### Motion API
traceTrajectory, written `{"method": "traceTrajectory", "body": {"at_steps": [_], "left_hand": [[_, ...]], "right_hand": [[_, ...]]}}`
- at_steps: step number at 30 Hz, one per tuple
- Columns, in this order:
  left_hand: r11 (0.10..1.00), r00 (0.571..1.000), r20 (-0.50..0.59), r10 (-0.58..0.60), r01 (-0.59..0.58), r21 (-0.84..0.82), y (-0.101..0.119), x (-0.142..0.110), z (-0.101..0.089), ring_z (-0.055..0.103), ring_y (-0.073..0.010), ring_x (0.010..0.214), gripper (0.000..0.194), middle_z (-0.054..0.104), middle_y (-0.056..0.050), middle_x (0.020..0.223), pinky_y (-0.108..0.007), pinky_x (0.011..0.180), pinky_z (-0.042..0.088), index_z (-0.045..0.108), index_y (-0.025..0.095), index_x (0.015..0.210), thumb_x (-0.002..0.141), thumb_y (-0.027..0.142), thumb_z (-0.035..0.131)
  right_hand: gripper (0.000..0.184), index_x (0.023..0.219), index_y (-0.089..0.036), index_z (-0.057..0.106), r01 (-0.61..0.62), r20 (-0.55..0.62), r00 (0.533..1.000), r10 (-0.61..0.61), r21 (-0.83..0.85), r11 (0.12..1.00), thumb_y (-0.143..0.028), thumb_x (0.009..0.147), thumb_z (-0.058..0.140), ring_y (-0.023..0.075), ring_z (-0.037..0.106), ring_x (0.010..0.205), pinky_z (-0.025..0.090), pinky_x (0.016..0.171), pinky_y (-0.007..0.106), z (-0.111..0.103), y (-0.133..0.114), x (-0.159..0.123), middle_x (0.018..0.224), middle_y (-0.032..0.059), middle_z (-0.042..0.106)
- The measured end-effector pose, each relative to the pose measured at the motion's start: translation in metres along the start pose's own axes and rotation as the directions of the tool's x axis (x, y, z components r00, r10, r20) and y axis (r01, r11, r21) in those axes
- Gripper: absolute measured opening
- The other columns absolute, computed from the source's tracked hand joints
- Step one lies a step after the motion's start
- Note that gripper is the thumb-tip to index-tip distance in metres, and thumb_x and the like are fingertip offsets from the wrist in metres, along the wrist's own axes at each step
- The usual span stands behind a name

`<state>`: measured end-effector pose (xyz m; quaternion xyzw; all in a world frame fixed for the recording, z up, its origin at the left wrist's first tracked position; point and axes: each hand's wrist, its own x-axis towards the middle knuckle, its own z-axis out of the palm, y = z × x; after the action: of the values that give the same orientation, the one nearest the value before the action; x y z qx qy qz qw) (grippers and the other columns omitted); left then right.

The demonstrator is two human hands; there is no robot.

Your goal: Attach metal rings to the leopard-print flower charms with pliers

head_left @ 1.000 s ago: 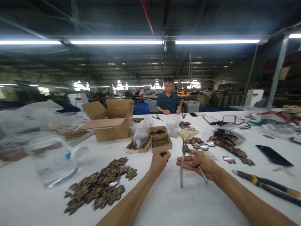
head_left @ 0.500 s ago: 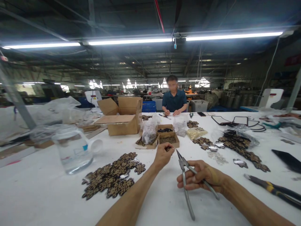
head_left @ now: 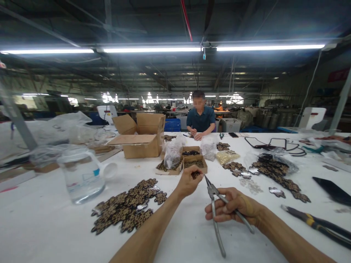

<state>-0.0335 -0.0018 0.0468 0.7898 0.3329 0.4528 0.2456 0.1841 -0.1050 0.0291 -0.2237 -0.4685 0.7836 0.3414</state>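
My left hand (head_left: 189, 182) is closed in a pinch around a leopard-print patch (head_left: 195, 175), mostly hidden by the fingers. In my right hand (head_left: 233, 206) lies a pair of long-nosed metal pliers (head_left: 212, 190), its handles spread apart. The plier tips point at my left fingertips and appear to meet them; whether they grip anything is too small to tell. Left of my left forearm lies a pile of leopard-print flower-shaped patches (head_left: 123, 208). Just beyond my left hand sits a cardboard box of small brownish pieces (head_left: 194, 162).
A water jug (head_left: 82, 179) stands at left, near an open carton (head_left: 142, 148). Black-and-yellow pliers (head_left: 309, 221), a dark phone-like slab (head_left: 331, 190), metal rings (head_left: 251, 186) and more patches (head_left: 274, 173) lie at right. A co-worker (head_left: 201, 117) sits across the table.
The plier tips have come closer to my left fingertips. The whole view has shifted slightly. Across the table, the co-worker's hands have moved a little.
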Motion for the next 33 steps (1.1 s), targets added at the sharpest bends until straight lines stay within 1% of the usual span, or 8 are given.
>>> {"method": "traceTrajectory", "body": {"at_steps": [6, 10, 17, 22, 26, 30, 33], "left_hand": [[0.993, 0.993, 0.043, 0.113, -0.114, 0.018, 0.005, 0.002, -0.005, 0.052, -0.0136, 0.075, 0.006, 0.060, -0.002, 0.079, -0.025, 0.069, 0.039, 0.063, 0.016, 0.083, 0.083, 0.019, 0.058], [0.989, 0.991, 0.022, 0.133, -0.134, 0.054, 0.005, 0.002, -0.004, 0.054, -0.0147, 0.077, 0.007, 0.062, -0.003, 0.082, -0.027, 0.072, 0.041, 0.063, 0.016, 0.084, 0.083, 0.016, 0.056], [0.987, 0.991, -0.013, 0.135, -0.133, 0.093, 0.004, 0.000, -0.002, 0.055, -0.0153, 0.077, 0.007, 0.061, -0.003, 0.083, -0.027, 0.071, 0.042, 0.063, 0.017, 0.084, 0.084, 0.017, 0.056], [0.983, 0.987, -0.037, 0.157, -0.152, 0.099, 0.006, -0.001, -0.002, 0.056, -0.0159, 0.079, 0.008, 0.061, -0.004, 0.084, -0.028, 0.073, 0.042, 0.063, 0.017, 0.083, 0.086, 0.017, 0.055], [0.982, 0.985, -0.051, 0.165, -0.159, 0.098, 0.007, -0.001, -0.001, 0.056, -0.0160, 0.079, 0.008, 0.061, -0.004, 0.083, -0.028, 0.073, 0.042, 0.063, 0.017, 0.083, 0.086, 0.018, 0.055], [0.980, 0.981, -0.055, 0.184, -0.178, 0.093, 0.007, -0.002, 0.000, 0.055, -0.0162, 0.080, 0.008, 0.061, -0.005, 0.084, -0.029, 0.074, 0.042, 0.063, 0.017, 0.083, 0.086, 0.017, 0.055], [0.979, 0.982, -0.054, 0.181, -0.175, 0.102, 0.005, -0.002, 0.001, 0.055, -0.0158, 0.079, 0.007, 0.060, -0.004, 0.083, -0.029, 0.074, 0.042, 0.063, 0.018, 0.083, 0.085, 0.016, 0.056]], "right_hand": [[0.067, 0.127, -0.014, 0.050, -0.005, 0.070, 0.998, 0.006, -0.016, 1.000, -0.008, 0.061, 0.066, 0.0356, 0.065, 0.112, 0.050, 0.090, 0.041, -0.009, 0.001, 0.004, 0.122, 0.0230, 0.066], [0.067, 0.128, -0.013, 0.048, 0.012, 0.094, 0.996, -0.010, -0.018, 1.000, -0.007, 0.063, 0.065, 0.0372, 0.063, 0.114, 0.049, 0.091, 0.042, -0.013, 0.002, 0.005, 0.124, 0.0231, 0.065], [0.067, 0.129, -0.013, 0.048, 0.022, 0.086, 0.996, -0.021, -0.004, 1.000, -0.005, 0.064, 0.064, 0.0376, 0.061, 0.117, 0.046, 0.095, 0.045, -0.012, 0.005, 0.006, 0.126, 0.0228, 0.063], [0.072, 0.132, -0.014, 0.046, 0.039, 0.080, 0.996, -0.040, 0.016, 0.999, -0.005, 0.063, 0.063, 0.0370, 0.059, 0.120, 0.043, 0.099, 0.047, -0.007, 0.008, 0.007, 0.128, 0.0218, 0.062], [0.078, 0.134, -0.016, 0.044, 0.036, 0.038, 0.999, -0.037, 0.028, 0.999, -0.003, 0.059, 0.062, 0.0368, 0.060, 0.119, 0.042, 0.100, 0.050, -0.002, 0.008, 0.009, 0.127, 0.0207, 0.063], [0.081, 0.133, -0.017, 0.046, 0.027, 0.002, 1.000, -0.027, 0.039, 0.999, -0.001, 0.055, 0.061, 0.0361, 0.061, 0.117, 0.043, 0.099, 0.049, 0.000, 0.011, 0.012, 0.124, 0.0194, 0.065], [0.080, 0.133, -0.017, 0.046, 0.046, 0.013, 0.999, -0.047, 0.046, 0.998, -0.001, 0.056, 0.062, 0.0351, 0.063, 0.114, 0.045, 0.096, 0.046, -0.001, 0.015, 0.012, 0.120, 0.0184, 0.067]]}}
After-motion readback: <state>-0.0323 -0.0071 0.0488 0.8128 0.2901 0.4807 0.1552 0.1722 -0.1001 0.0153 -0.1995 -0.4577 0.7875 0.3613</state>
